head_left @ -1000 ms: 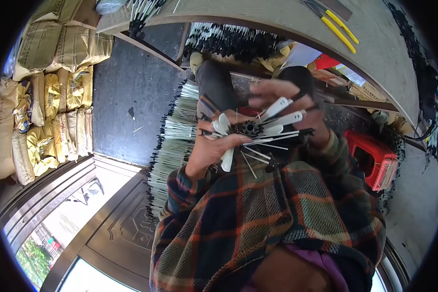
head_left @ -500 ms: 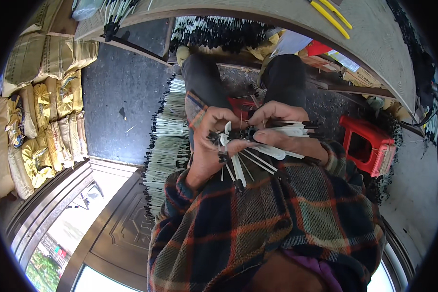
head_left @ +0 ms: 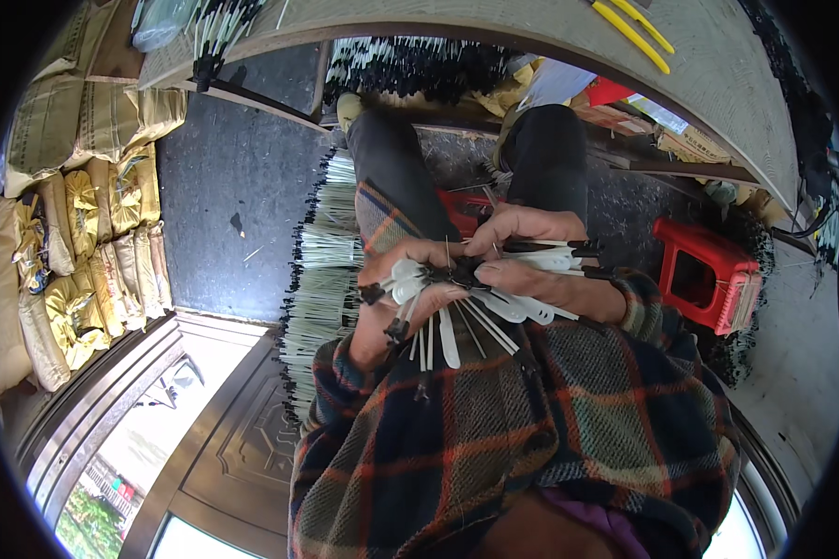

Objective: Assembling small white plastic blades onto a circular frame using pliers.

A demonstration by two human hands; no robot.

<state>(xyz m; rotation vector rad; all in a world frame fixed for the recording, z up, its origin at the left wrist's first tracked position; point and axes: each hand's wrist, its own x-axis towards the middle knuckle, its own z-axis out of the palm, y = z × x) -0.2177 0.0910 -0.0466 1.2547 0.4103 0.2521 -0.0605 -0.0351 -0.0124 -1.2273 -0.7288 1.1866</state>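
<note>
Both hands, left hand (head_left: 396, 298) and right hand (head_left: 522, 252), clamp a fanned bundle of white strips (head_left: 457, 321), which looks ready to splay and slip loose

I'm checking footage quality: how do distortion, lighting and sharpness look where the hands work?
Head view: the fisheye bends the workbench edge into an arc, with black corners; soft even daylight, no hard shadows or glare; the left hand, right hand and bundle of white sticks are reasonably sharp at centre.
</note>
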